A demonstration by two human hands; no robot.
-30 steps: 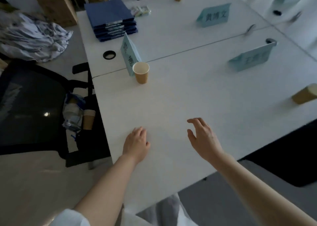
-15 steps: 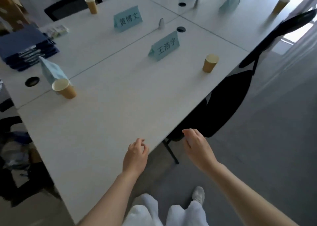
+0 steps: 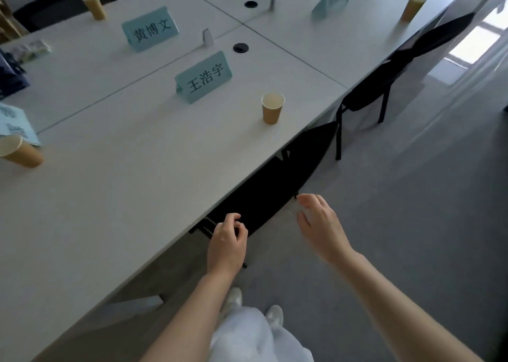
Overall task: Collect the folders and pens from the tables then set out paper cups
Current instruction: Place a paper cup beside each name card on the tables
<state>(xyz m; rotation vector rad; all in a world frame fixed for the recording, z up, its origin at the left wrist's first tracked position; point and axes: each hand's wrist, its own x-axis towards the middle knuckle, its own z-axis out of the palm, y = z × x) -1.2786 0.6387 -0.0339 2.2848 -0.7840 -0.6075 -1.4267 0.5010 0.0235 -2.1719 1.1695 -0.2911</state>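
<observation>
Both hands have slid off the tabletop [image 3: 115, 202] since a moment ago and now hang past its near edge, above the grey floor [image 3: 412, 224] and the black chair [image 3: 275, 191] tucked underneath. Half a second back the left hand [image 3: 226, 245] was over the white surface; now it sits just beyond the edge, its grip loosely curled with the fingers folded in and nothing held. The right hand [image 3: 320, 224] is further out from the tabletop, fingers relaxed and slightly bent, likewise holding nothing.

Nearest paper cup [image 3: 272, 111] stands upright on the tabletop close to its outer edge, well apart from both hands and beyond them, just beside the name card [image 3: 204, 77] with dark characters. It looks nearer and larger than before, as the view has swung along the tabletop. A second cup [image 3: 19, 151] lies at the far left of the tabletop, touching another blue card [image 3: 15, 122]. A third cup [image 3: 93, 4] stands on the far side, beyond a second lettered card [image 3: 150, 29]; a fourth cup [image 3: 413, 7] stands on the adjoining table top right. The dark blue folders [image 3: 11, 73] have slipped almost out of sight at the left border.
</observation>
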